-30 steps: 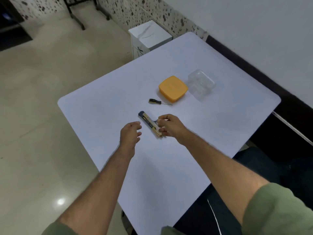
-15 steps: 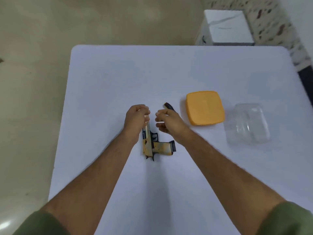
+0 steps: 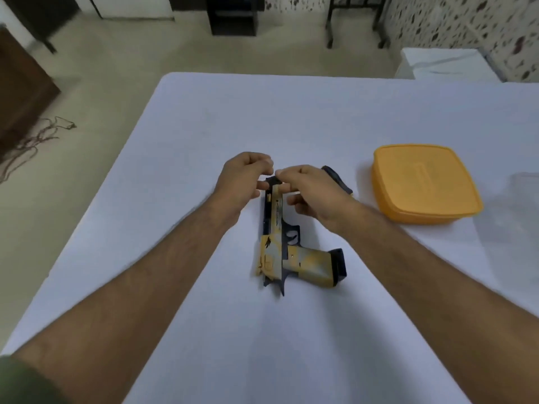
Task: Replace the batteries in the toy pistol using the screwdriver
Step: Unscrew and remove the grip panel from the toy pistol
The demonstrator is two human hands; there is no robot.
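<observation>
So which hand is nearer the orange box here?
Right. The right hand is at the pistol's muzzle end, on the side toward the orange box, though apart from it. The left hand is on the muzzle's far side, further away.

- One toy pistol (image 3: 277, 243), yellow and dark, in the middle of the frame.
- One screwdriver (image 3: 338, 180), only its dark handle shows, just right of the middle.
- One orange box (image 3: 423, 182) with its lid on, at the right.
- One clear box (image 3: 528, 188), at the far right edge, mostly cut off.
- Two hands: one left hand (image 3: 243, 182) and one right hand (image 3: 312, 193), in the middle.
- One white surface (image 3: 262, 330), filling the lower frame.
- One white cabinet (image 3: 443, 64), upper right.
</observation>
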